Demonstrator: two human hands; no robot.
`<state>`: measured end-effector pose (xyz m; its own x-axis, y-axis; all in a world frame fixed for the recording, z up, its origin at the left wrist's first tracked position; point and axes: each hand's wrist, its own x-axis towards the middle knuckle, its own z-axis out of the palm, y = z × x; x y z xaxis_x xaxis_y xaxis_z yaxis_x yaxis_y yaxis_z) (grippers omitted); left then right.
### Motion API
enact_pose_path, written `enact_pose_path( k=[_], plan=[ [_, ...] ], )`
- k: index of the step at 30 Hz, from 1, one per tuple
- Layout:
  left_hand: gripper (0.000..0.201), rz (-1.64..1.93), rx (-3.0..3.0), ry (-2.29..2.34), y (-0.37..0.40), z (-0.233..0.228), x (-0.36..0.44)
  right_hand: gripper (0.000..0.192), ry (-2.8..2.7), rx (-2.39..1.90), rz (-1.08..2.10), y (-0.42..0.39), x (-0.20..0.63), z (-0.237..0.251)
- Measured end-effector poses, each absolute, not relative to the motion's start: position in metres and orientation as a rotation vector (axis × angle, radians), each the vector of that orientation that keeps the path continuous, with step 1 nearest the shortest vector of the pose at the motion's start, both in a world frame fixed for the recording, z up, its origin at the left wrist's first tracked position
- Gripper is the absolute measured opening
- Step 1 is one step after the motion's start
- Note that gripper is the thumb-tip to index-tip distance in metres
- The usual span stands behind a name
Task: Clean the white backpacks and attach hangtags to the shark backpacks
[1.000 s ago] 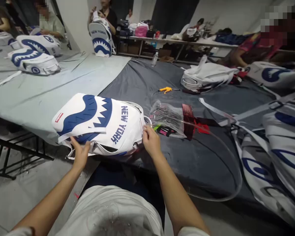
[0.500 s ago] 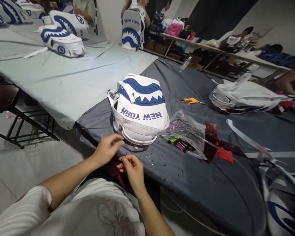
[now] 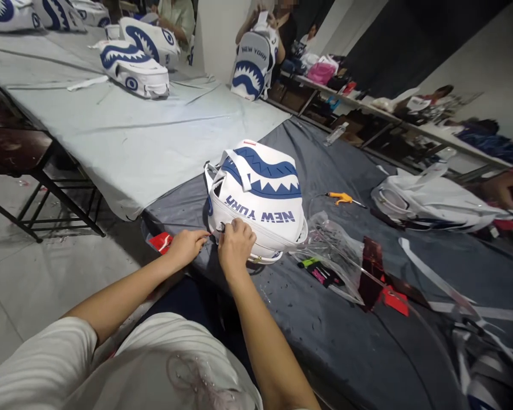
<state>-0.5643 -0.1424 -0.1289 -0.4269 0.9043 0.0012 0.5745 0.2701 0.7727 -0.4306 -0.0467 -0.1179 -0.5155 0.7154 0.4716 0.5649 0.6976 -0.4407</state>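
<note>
A white backpack (image 3: pixel 263 188) with blue shark-teeth bands and NEW YORK lettering lies on the dark table cover, its top end towards me. My left hand (image 3: pixel 190 246) pinches a thin red cord beside the backpack's near left corner. Next to its wrist shows a red tag (image 3: pixel 161 242), seemingly on that cord. My right hand (image 3: pixel 237 245) is closed at the backpack's top, its fingers curled over the carry handle near a dark ring (image 3: pixel 220 227). What lies beneath those fingers is hidden.
A yellow air gun (image 3: pixel 340 197), a clear plastic bag (image 3: pixel 325 233) and red tags (image 3: pixel 395 300) lie right of the backpack. Another white backpack (image 3: pixel 427 196) rests farther right. Across the table a person holds a backpack (image 3: pixel 252 65) upright. A stool (image 3: pixel 17 151) stands at left.
My right hand has moved up onto the backpack's handle. My left hand has closed on the red cord, and the red tag now shows left of it. The view has shifted slightly.
</note>
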Motion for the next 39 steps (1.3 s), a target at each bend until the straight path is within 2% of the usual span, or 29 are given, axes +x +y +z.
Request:
enact_pose_path(
  k=[5,10,15,22,26,30,33,36,39],
  plan=[
    [0.034,0.981,1.433,2.097,-0.130,-0.137,-0.560,0.023,-2.323,-0.949,0.264,-0.051,-0.430,-0.130],
    [0.033,1.011,1.571,1.948,-0.114,-0.133,-0.577,0.015,-2.438,-1.120,0.152,-0.057,-0.437,-0.116],
    [0.036,0.931,1.470,1.706,-0.104,-0.125,-0.586,0.008,-2.538,-1.061,0.017,-0.049,-0.427,-0.115],
    [0.040,0.772,1.400,1.344,-0.156,-0.122,-0.542,0.014,-2.331,-1.119,0.284,-0.080,-0.356,-0.117],
    [0.054,0.828,1.297,1.172,-0.165,-0.132,-0.550,0.011,-2.179,-1.093,0.354,-0.081,-0.353,-0.105],
    [0.047,0.937,1.238,1.134,-0.165,-0.132,-0.556,0.014,-1.798,-1.036,0.933,-0.079,-0.365,-0.098],
    [0.043,1.038,1.368,1.242,-0.167,-0.136,-0.542,0.014,-1.502,-0.995,1.239,-0.079,-0.368,-0.096],
    [0.032,1.212,1.508,1.616,-0.178,-0.151,-0.528,0.017,-1.403,-1.005,1.232,-0.074,-0.364,-0.097],
    [0.038,1.392,1.663,1.936,-0.196,-0.168,-0.518,0.020,-1.369,-1.021,1.211,-0.067,-0.361,-0.098]
  ],
)
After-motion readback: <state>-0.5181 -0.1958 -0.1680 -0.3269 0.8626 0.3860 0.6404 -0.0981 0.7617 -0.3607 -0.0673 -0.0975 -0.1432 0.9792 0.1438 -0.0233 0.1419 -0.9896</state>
